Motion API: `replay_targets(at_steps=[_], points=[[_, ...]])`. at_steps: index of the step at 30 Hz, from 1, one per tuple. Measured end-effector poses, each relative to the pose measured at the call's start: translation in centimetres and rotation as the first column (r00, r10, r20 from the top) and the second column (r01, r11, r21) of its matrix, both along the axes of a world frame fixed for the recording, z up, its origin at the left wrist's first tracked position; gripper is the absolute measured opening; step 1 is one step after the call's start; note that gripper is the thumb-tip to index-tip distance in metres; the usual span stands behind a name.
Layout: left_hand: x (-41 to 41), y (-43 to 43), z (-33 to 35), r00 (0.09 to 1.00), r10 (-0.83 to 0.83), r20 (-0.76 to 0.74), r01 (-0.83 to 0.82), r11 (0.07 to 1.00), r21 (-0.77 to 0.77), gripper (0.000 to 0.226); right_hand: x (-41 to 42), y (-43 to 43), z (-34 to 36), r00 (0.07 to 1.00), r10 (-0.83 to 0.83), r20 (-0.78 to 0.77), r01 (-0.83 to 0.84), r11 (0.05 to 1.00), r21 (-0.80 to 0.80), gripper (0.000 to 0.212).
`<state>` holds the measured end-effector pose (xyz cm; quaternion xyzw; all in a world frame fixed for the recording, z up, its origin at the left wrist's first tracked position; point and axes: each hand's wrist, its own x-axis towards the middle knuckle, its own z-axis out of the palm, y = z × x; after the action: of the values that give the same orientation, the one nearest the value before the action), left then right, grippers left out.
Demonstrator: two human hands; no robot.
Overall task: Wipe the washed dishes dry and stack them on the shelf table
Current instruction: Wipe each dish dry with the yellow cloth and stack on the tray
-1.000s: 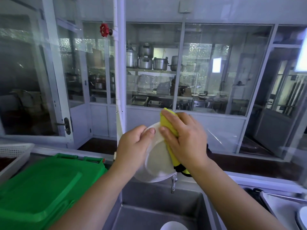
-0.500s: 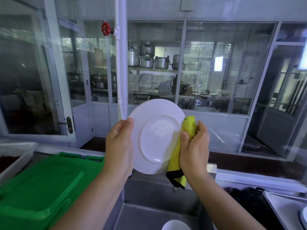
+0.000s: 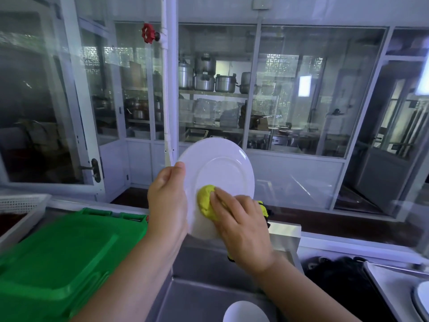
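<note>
The right hand (image 3: 241, 226) presses a bunched yellow cloth (image 3: 205, 201) against the lower part of the plate (image 3: 222, 168). Its fingers lie close together over the cloth and bend a little around it. A loose end with a black border comes out at the right side of the hand, another below the wrist.

The left hand (image 3: 167, 201) holds the plate at its left rim. The thumb lies on the near face, pointing up; the other fingers are behind the plate and cannot be seen. Both forearms come up from the near edge and meet at the plate.

The plate stands almost upright in the air, its face to the person, above the far edge of the sink (image 3: 199, 287). Its top and right rims are free, with open room around them. A white pipe (image 3: 168, 89) stands just behind the top left rim, farther away, in front of the glass wall (image 3: 301, 94).

Under the arms the sink is open; a white bowl (image 3: 246, 312) lies in it at the near edge. To the left, a green lid (image 3: 58, 259) is close beside the left forearm, and a white basket (image 3: 21, 203) is beyond it. To the right, well apart from the right arm, a tray (image 3: 394, 289) carries white dishes (image 3: 422, 303), cut by the frame.
</note>
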<state>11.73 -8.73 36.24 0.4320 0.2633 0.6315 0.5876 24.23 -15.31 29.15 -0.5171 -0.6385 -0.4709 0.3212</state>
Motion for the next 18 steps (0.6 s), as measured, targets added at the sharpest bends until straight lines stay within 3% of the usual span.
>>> replay_targets(at_steps=[3, 8, 12, 18], points=[[-1.0, 0.3, 0.2, 1.000, -0.001, -0.017, 0.001, 1.000, 0.010, 0.037, 1.6, -0.5, -1.1, 0.998, -0.039, -0.048, 0.039, 0.999, 0.002, 0.044], [-2.3, 1.1, 0.3, 0.993, -0.028, -0.113, 0.036, 0.997, 0.068, 0.037, 2.8, -0.1, 1.3, 0.985, -0.136, -0.110, 0.142, 0.989, 0.051, 0.035], [-2.7, 1.7, 0.2, 0.990, -0.038, -0.135, 0.051, 0.994, 0.098, 0.031, 1.9, 0.8, 4.8, 0.994, -0.096, -0.047, 0.099, 0.992, 0.082, 0.035], [-3.4, 2.8, -0.7, 0.978, -0.089, -0.191, 0.122, 0.978, 0.171, 0.034, 0.7, 1.2, 7.5, 0.974, -0.076, -0.212, 0.073, 0.997, -0.020, 0.043]])
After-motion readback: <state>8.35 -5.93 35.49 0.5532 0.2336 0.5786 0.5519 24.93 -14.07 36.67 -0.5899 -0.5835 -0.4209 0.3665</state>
